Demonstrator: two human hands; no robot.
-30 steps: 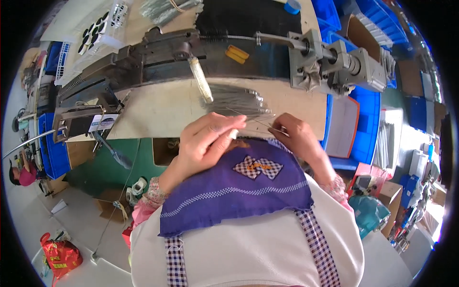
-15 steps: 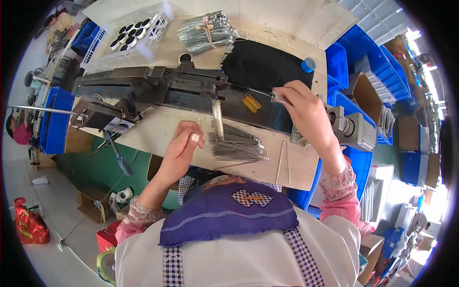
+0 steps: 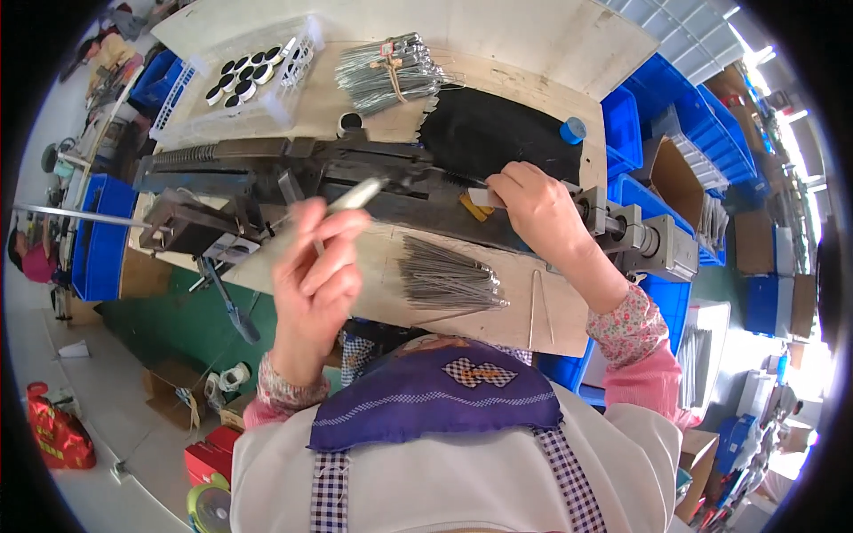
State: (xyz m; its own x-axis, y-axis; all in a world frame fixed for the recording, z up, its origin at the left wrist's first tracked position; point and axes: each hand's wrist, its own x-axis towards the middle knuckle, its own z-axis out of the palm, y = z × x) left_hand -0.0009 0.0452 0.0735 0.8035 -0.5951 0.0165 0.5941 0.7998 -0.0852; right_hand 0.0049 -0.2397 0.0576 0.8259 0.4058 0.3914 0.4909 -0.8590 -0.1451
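Observation:
My left hand (image 3: 318,289) is raised at the front of the dark metal bench machine (image 3: 355,164). Its fingers are blurred, and they meet the free end of a pale lever (image 3: 355,194) slanting down-left from the machine; whether they grip it cannot be told. My right hand (image 3: 538,206) is closed over the machine's right part, thumb and fingers pinched at the end of a thin wire brush with dark bristles (image 3: 456,178). A small whitish piece (image 3: 485,197) shows at the fingertips, above a yellow block (image 3: 475,209). The pinched end is hidden.
Loose bent wires (image 3: 449,275) lie on the wooden table, with one long bent wire (image 3: 535,306) to their right. Behind stand a tied wire bundle (image 3: 391,71), a clear crate (image 3: 275,111) of black-and-white rolls and a blue cap (image 3: 573,131). Blue bins (image 3: 622,124) line the right.
The lever has swung from hanging toward me to pointing left, and my left hand has risen to its end. My right hand has moved slightly left and down, nearer the machine's middle.

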